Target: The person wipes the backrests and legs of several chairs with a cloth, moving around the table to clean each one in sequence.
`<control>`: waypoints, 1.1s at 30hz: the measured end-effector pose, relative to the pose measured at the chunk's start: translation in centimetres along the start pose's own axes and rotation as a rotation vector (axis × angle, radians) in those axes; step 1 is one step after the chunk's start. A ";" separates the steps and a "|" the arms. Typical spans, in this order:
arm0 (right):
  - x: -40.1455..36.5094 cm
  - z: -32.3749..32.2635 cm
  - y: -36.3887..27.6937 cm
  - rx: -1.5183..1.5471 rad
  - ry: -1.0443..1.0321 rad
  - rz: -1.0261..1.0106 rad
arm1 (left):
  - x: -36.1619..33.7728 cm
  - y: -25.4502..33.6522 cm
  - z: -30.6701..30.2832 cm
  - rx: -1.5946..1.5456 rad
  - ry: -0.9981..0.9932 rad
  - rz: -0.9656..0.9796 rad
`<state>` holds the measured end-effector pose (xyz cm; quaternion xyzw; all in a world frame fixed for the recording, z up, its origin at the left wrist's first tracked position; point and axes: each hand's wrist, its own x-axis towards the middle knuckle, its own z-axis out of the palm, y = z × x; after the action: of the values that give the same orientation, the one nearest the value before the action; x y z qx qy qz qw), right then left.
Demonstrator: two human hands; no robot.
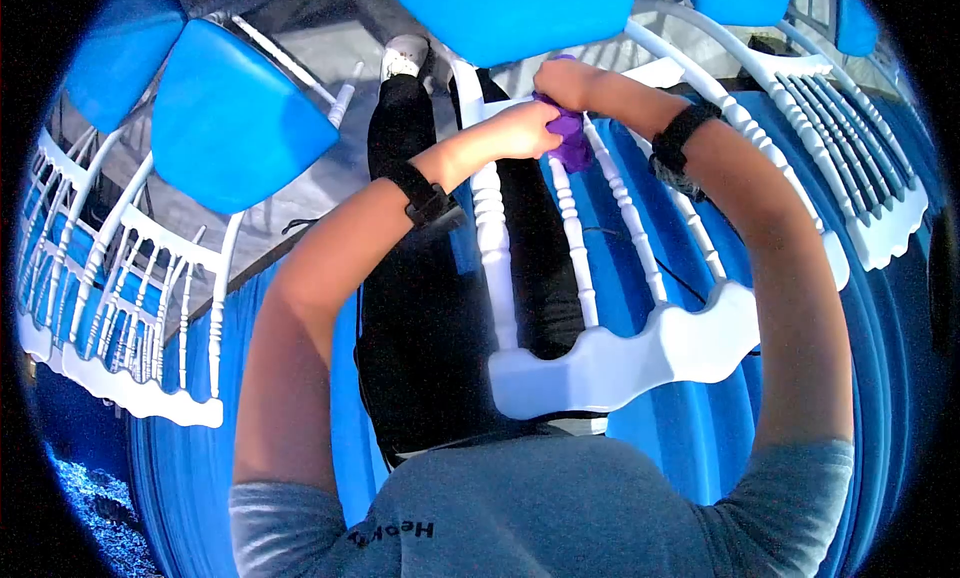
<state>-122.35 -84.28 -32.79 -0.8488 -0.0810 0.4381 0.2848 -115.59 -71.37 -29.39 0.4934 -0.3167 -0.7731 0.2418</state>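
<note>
A purple cloth is bunched around the upper part of a white turned spindle on the backrest of a chair. My left hand comes in from the left with its fingers closed on the cloth. Just above it, my right hand is closed on the cloth's upper part, its fingers partly hidden. The chair has a blue seat beyond my hands and a scalloped white top rail close to my body.
White chairs with blue seats stand on the left and another white chair back is at right. Blue draped fabric hangs beneath the chair back. A leg in black trousers and a white shoe show beside the chair.
</note>
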 end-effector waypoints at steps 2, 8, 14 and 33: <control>1.0 -0.6 1.1 0.007 -0.104 -0.045 | 0.2 -0.2 -0.6 0.034 0.084 0.001; 2.5 -2.3 1.6 0.156 -0.383 0.003 | 0.2 -1.1 -3.3 -0.071 0.151 -0.046; 0.1 1.6 -0.9 0.053 -0.146 0.200 | -0.8 -1.2 -2.4 0.046 -0.066 -0.076; -3.1 -1.2 5.8 -0.191 -0.432 0.068 | 2.8 5.3 1.0 -0.104 -0.218 -0.093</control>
<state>-123.95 -90.78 -33.28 -0.7605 -0.1526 0.6093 0.1645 -117.32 -76.70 -26.92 0.4075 -0.2773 -0.8480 0.1950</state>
